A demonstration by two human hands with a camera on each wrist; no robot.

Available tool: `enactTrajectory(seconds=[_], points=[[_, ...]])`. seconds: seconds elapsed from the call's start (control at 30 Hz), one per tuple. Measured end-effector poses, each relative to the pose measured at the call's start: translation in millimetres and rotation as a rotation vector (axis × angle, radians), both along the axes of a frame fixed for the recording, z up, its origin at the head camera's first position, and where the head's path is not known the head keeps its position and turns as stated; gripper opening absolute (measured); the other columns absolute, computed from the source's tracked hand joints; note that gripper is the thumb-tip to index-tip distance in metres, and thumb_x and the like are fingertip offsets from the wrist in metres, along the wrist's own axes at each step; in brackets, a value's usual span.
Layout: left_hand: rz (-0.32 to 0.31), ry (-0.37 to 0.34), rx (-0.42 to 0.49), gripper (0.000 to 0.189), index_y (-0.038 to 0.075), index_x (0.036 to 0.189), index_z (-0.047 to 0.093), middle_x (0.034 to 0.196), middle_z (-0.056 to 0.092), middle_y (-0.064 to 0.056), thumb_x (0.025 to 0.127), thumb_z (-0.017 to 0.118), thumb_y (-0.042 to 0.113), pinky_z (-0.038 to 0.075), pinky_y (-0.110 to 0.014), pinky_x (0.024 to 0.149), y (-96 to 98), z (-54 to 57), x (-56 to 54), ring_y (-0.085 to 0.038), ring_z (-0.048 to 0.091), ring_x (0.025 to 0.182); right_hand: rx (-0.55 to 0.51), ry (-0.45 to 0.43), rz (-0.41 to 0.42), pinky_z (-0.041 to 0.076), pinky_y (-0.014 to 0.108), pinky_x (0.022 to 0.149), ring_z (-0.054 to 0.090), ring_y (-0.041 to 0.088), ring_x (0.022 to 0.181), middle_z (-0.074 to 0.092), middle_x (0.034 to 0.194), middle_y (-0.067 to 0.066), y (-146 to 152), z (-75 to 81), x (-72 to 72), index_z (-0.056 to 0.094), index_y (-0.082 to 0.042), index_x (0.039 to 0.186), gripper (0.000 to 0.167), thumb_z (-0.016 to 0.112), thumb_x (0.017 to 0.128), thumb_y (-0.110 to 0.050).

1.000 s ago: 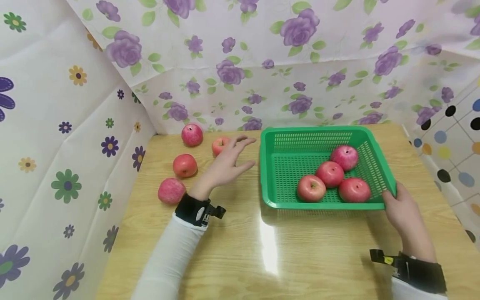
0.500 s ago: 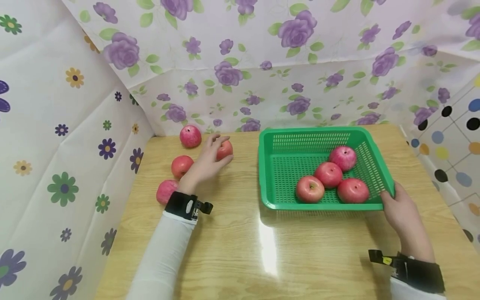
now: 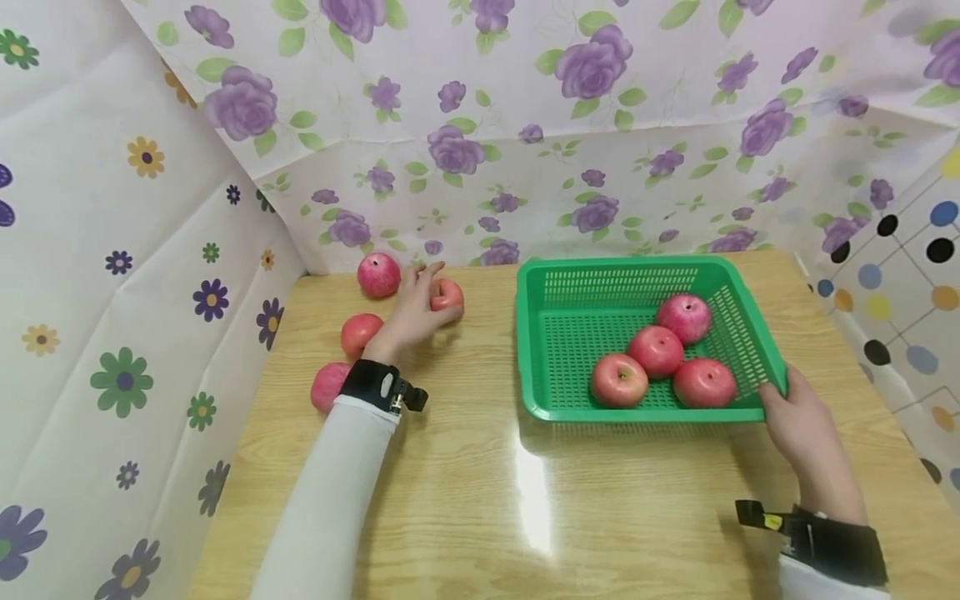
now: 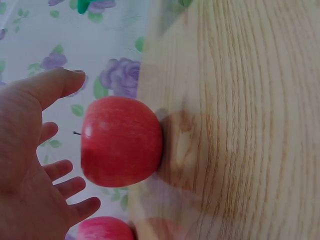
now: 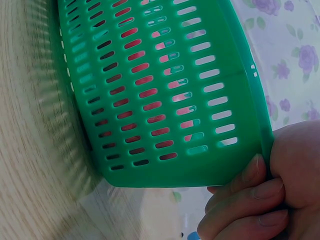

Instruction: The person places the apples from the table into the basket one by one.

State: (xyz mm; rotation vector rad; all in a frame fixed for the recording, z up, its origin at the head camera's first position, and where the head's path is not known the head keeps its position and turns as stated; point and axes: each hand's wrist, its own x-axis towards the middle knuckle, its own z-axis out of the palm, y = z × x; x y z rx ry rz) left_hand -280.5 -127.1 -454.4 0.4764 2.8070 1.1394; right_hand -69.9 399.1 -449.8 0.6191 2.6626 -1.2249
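Note:
My left hand is over a red apple at the back of the table, thumb and fingers spread to either side of it. A gap shows between that hand and the apple in the left wrist view. My right hand grips the near right corner of a green plastic basket, with the thumb over the rim and the fingers curled under it. Several apples lie inside the basket, towards its right and front.
Left of the left hand stand three more apples: one at the back, one in the middle and one in front, partly behind the wrist. Flowered sheets hang behind and beside the wooden table.
My left hand has moved left and come down around the back apple. The right hand keeps its grip on the basket, which stays in place.

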Motion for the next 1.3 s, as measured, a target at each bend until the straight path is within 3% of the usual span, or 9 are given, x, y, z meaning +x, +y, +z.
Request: enactTrajectory(seconds=[0.4,0.57,0.77,1.03,1.3], points=[[0.02,-0.03,-0.128,0.087,0.012,0.164,0.039,0.16,0.03,-0.022,0.09,0.081,0.03,0.035,-0.055,0.118,13.7,-13.3,-18.1,-0.042,0.033,0.147,-0.005,-0.013,-0.016,0.025,0.083,0.11,0.02,0.066,0.149,0.019,0.165,0.042,0,-3.2,-1.0,0.0,0.004,0.168,0.071,0.024,0.115,-0.038],[0.034,-0.057,-0.197,0.076,0.012,0.159,0.045,0.154,0.037,-0.021,0.093,0.079,0.027,0.042,-0.055,0.111,16.9,-20.7,-19.3,-0.042,0.038,0.14,-0.002,-0.013,-0.017,0.026,0.082,0.109,0.022,0.066,0.148,0.02,0.165,0.043,1,-3.8,-1.0,0.001,0.004,0.168,0.071,0.024,0.114,-0.037],[0.06,-0.037,-0.234,0.065,0.015,0.149,0.049,0.144,0.044,-0.019,0.091,0.077,0.022,0.047,-0.054,0.102,21.2,-21.2,-19.3,-0.041,0.045,0.128,-0.014,-0.007,-0.011,0.027,0.083,0.108,0.023,0.066,0.147,0.02,0.165,0.042,2,-3.9,-1.2,0.001,0.003,0.168,0.071,0.024,0.114,-0.037],[0.125,-0.033,-0.293,0.071,0.018,0.143,0.05,0.143,0.047,-0.019,0.081,0.085,0.02,0.053,-0.058,0.093,26.3,-24.8,-23.3,-0.042,0.05,0.126,-0.021,-0.009,-0.005,0.026,0.083,0.107,0.021,0.066,0.148,0.019,0.166,0.041,1,-3.4,-2.2,0.001,0.001,0.169,0.073,0.025,0.114,-0.041],[0.137,-0.005,-0.335,0.073,0.019,0.145,0.051,0.142,0.047,-0.018,0.083,0.088,0.021,0.053,-0.059,0.094,28.6,-27.6,-23.5,-0.042,0.049,0.127,-0.022,-0.013,-0.022,0.026,0.083,0.109,0.022,0.065,0.149,0.019,0.166,0.04,0,-1.6,-1.4,0.001,0.001,0.169,0.072,0.024,0.114,-0.039]])
